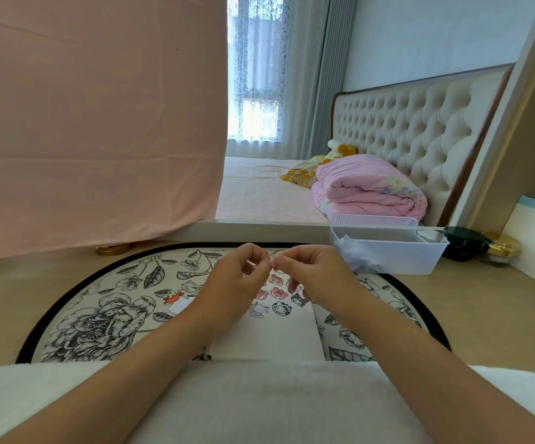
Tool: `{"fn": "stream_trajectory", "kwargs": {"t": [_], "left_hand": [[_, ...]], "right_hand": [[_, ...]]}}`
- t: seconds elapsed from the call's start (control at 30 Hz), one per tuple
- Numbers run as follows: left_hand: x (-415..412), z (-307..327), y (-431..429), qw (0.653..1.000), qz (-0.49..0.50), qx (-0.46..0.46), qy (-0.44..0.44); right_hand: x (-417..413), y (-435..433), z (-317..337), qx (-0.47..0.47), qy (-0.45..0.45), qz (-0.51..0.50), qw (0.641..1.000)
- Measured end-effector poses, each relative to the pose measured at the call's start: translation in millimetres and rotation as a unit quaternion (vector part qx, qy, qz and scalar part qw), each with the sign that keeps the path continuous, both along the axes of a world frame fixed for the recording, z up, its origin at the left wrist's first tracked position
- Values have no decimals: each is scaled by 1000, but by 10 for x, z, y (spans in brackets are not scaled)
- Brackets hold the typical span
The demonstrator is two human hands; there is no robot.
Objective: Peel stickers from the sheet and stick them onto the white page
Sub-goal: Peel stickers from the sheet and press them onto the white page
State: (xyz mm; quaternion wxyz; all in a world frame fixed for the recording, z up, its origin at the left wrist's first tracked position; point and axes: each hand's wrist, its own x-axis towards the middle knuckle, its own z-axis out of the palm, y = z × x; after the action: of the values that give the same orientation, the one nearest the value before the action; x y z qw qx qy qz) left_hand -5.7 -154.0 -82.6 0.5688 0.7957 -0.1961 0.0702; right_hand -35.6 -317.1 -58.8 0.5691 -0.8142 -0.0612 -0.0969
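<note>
- The white page (269, 338) is lying nearest, on a flowered mat (99, 315), with cartoon stickers (280, 308) already sitting along its far end.
- Above it, the left hand (237, 283) and right hand (316, 272) are meeting fingertip to fingertip, both pinching one tiny pale sticker (271, 263), which is too small to make out clearly.
- It is likely handling as thin, limp and tacky, so it is probably best pinched at a bare edge and kept from folding onto itself.
- A red sticker (173, 296) is lying loose on the mat to the left.
- A clear plastic box (397, 251) is standing beyond the right hand.
</note>
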Motion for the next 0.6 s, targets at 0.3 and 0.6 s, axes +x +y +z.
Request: {"fn": "stream_trajectory", "kwargs": {"t": [0.3,0.6], "left_hand": [[0,89,-94,999,19,10,-27],[112,164,-316,999,-25,-33,-16]], "right_hand": [[29,-99,66,27,-9,-4,1000],[108,-308,147,84,9,-18,996]]}}
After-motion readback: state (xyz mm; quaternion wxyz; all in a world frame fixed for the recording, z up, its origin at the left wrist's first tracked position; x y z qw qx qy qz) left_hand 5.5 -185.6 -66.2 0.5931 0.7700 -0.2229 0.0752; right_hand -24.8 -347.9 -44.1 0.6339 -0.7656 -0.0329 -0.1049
